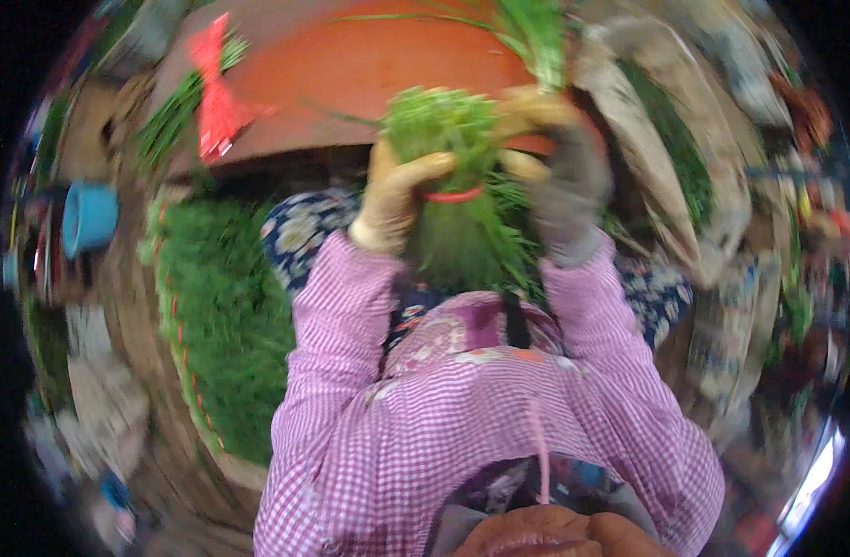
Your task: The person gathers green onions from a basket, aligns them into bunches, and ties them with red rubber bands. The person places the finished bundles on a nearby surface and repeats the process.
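Note:
A bundle of slender green stalks [439, 129], likely chives, is held upright before my chest, pale cut ends towards the board. A red band [454, 195] goes around it, and its leafy part hangs towards my lap. My left hand [390, 191], in a yellowish glove, grips the bundle from the left with the thumb across its front. On the other side is my right hand [560, 163], in a grey and yellow glove, blurred by motion. Its thumb and fingers are apart, their tips at the bundle's edge; whether they grip it is unclear.
Beyond my hands lies a red-orange board [313, 69] with loose green stalks [546, 52] at its right. Red ties [214, 90] lie over another stalk bundle [170, 115]. Banded greens [223, 313] are packed at my left, near a blue bucket [90, 217]. An open sack [634, 132] holds greens.

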`<state>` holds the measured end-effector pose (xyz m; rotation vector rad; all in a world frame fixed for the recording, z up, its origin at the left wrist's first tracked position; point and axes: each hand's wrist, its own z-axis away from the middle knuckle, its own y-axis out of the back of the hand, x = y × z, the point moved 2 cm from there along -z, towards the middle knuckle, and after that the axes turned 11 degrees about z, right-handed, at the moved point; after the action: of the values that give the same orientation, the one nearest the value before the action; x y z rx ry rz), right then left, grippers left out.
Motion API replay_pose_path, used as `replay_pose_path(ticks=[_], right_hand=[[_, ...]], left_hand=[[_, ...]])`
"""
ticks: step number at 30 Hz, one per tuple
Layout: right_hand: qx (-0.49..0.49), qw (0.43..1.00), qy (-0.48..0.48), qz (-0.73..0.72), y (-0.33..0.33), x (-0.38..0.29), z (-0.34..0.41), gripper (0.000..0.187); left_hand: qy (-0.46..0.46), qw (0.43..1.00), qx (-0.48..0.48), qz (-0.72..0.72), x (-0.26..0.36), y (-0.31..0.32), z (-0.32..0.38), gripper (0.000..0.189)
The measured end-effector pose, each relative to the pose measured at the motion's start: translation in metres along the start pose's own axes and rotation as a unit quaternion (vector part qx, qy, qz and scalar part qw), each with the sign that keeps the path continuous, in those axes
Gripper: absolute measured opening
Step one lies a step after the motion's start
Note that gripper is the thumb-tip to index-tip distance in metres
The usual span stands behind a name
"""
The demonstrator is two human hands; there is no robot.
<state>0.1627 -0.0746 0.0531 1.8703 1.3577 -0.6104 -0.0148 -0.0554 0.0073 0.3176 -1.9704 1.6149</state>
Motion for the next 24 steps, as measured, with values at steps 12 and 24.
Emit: replay_pose_path(ticks=[12,24], right_hand=[[-0.172,0.942,-0.269,-0.100,0.003,0.009,0.068,0.103],[-0.221,0.917,-0.291,-0.161,-0.052,-0.103,-0.021,0.062]], left_hand=[[-0.059,0.945,-0.054,0.317,0.045,-0.071,0.040,0.096],[-0.198,0.978,-0.069,0.011,0.041,-0.037,0.117,0.152]])
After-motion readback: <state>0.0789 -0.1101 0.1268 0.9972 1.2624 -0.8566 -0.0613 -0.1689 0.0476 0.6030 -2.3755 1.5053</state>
